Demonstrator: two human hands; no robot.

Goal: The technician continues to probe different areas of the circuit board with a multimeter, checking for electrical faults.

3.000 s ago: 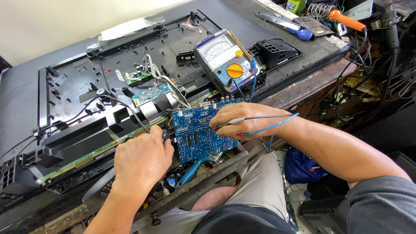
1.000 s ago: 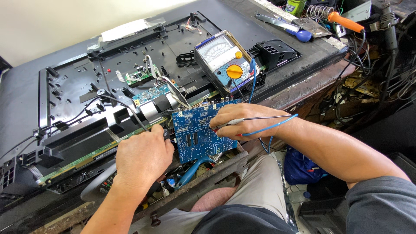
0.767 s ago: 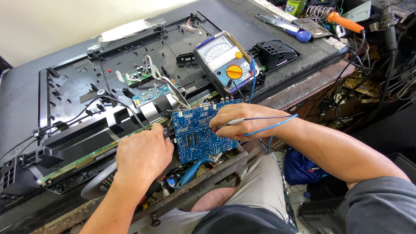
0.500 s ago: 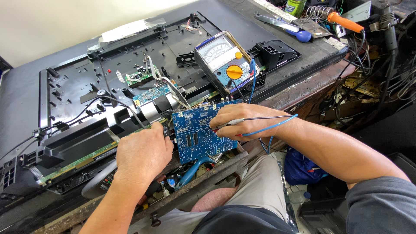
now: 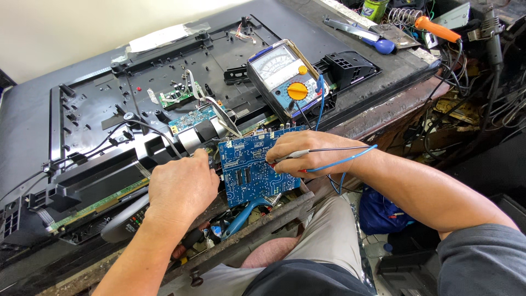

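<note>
Two hands (image 5: 183, 186) (image 5: 307, 153), blue circuit board (image 5: 249, 172), probes (image 5: 287, 157)

The left hand (image 5: 183, 186) grips the left edge of a blue circuit board (image 5: 255, 170), tilted up at the counter (image 5: 383, 107) edge. The right hand (image 5: 309, 153) rests on the board's right side, pinching probes (image 5: 287, 158) with blue and dark wires. Beyond the right hand stands a meter (image 5: 285, 79) with an orange dial.

We see a blue circuit board (image 5: 249, 167), studded with small components, propped tilted at the near edge of the opened black television back (image 5: 164, 82). A thin test probe (image 5: 290, 156) lies across the board's right edge, its tip touching the surface.
</note>
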